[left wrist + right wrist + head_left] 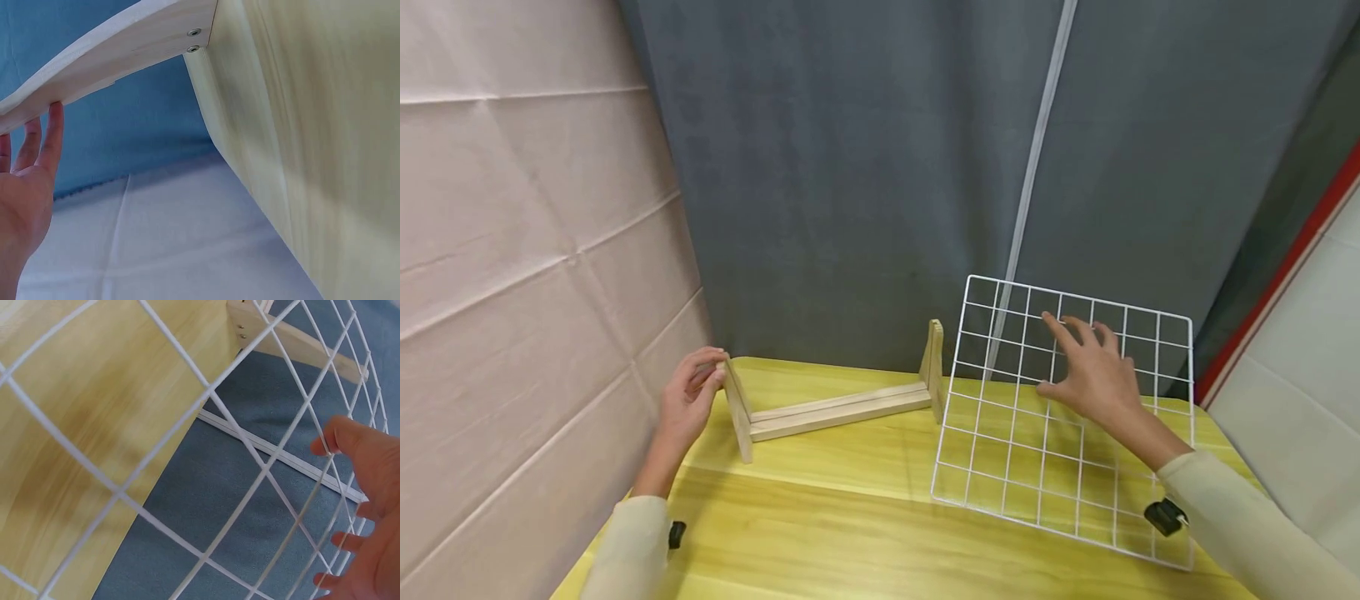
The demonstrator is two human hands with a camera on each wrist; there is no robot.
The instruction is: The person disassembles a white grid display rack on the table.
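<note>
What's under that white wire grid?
Through the grid the yellow table shows, and the grey curtain behind its raised far edge. The right hand covers a few squares; nothing else shows beneath.

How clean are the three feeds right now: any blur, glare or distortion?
Head view: evenly lit, sharp, soft shadows under the white wire grid panel, slight wide-angle bending at the edges. Left wrist view: the pale wooden frame fills it, soft and streaky up close. Right wrist view: nearest grid wires blurred.
</note>
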